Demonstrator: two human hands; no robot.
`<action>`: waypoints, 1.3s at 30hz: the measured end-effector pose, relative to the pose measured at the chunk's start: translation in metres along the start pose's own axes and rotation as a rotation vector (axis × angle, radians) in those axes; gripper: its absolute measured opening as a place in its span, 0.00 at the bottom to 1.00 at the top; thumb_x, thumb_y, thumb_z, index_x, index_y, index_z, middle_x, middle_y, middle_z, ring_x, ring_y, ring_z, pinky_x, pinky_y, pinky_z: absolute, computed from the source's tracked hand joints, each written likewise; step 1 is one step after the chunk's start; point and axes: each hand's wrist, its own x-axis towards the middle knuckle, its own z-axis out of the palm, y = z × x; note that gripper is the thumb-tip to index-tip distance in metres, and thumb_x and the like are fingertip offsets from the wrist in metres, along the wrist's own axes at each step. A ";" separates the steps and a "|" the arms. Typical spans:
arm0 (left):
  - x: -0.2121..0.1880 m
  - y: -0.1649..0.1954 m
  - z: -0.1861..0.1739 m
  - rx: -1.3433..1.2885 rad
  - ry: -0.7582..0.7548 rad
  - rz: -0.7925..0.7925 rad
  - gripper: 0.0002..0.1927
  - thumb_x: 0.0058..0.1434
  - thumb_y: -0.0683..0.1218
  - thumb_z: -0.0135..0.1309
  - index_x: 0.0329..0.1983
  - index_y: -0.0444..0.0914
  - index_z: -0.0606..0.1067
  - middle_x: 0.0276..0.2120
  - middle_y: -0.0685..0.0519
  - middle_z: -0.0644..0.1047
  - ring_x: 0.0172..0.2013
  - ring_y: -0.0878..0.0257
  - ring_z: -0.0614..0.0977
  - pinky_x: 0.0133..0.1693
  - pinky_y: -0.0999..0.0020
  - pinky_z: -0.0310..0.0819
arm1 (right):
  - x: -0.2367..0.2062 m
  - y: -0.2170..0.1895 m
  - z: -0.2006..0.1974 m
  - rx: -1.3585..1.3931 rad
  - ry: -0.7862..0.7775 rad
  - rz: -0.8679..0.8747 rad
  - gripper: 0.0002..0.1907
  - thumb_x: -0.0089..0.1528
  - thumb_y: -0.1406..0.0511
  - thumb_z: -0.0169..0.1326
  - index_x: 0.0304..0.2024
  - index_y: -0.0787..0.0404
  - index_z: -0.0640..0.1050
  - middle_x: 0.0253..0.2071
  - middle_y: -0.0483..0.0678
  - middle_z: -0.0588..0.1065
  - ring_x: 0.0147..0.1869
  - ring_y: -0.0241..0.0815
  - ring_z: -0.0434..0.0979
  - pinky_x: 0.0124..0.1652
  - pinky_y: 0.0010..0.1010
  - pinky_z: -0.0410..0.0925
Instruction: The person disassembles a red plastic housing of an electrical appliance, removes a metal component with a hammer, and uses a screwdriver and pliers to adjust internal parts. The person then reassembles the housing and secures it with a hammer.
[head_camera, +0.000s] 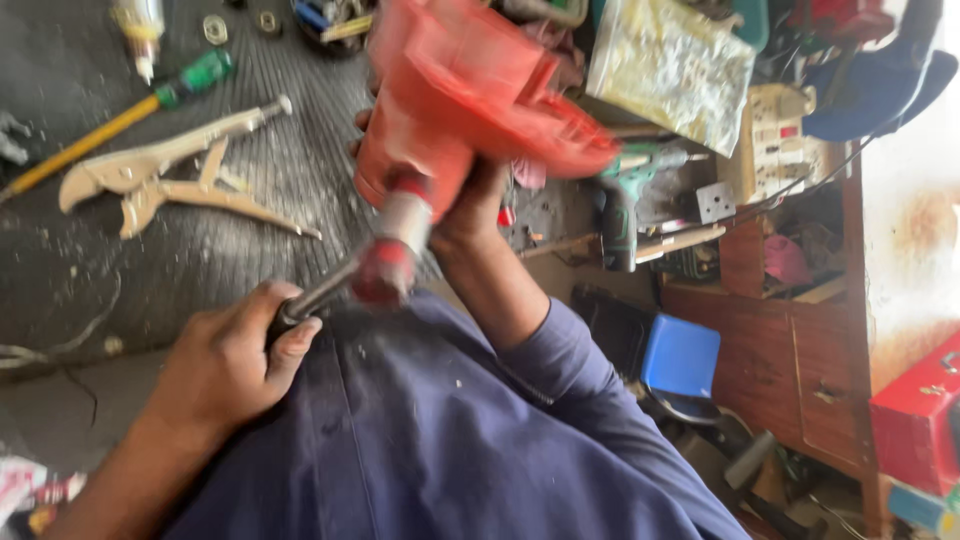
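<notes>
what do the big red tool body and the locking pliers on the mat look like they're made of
The large red power-tool housing looks like moulded plastic: uniform matte colour, ribbed edges, though motion blur leaves this open. The silver locking pliers look like bare plated steel, pale and dull, with worn patches. The ribbed black mat under them looks like rubber.

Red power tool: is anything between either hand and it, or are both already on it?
Nothing visible intervenes. The right hand grips the red power tool from beneath, and the left hand is closed on a dark metal tool that runs up to its front end.
</notes>
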 end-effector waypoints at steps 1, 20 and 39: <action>-0.001 -0.003 0.002 0.017 -0.026 -0.027 0.12 0.58 0.45 0.58 0.43 0.37 0.74 0.29 0.45 0.78 0.28 0.46 0.82 0.34 0.55 0.76 | 0.001 0.000 -0.001 -0.002 -0.009 -0.009 0.56 0.60 0.31 0.52 0.69 0.70 0.60 0.58 0.64 0.72 0.57 0.55 0.78 0.57 0.45 0.74; -0.014 -0.042 0.005 0.023 0.079 -0.397 0.15 0.70 0.50 0.55 0.52 0.36 0.76 0.29 0.44 0.78 0.29 0.51 0.83 0.36 0.58 0.75 | -0.020 -0.007 -0.010 -0.024 0.138 -0.052 0.56 0.60 0.30 0.51 0.68 0.69 0.63 0.56 0.59 0.72 0.54 0.54 0.79 0.52 0.51 0.75; 0.031 -0.026 0.024 0.006 -0.190 0.212 0.23 0.61 0.48 0.57 0.59 0.39 0.75 0.65 0.41 0.70 0.65 0.42 0.71 0.64 0.52 0.64 | -0.163 0.038 0.030 0.057 0.467 -0.258 0.46 0.67 0.38 0.53 0.74 0.61 0.62 0.61 0.59 0.72 0.62 0.56 0.76 0.59 0.53 0.70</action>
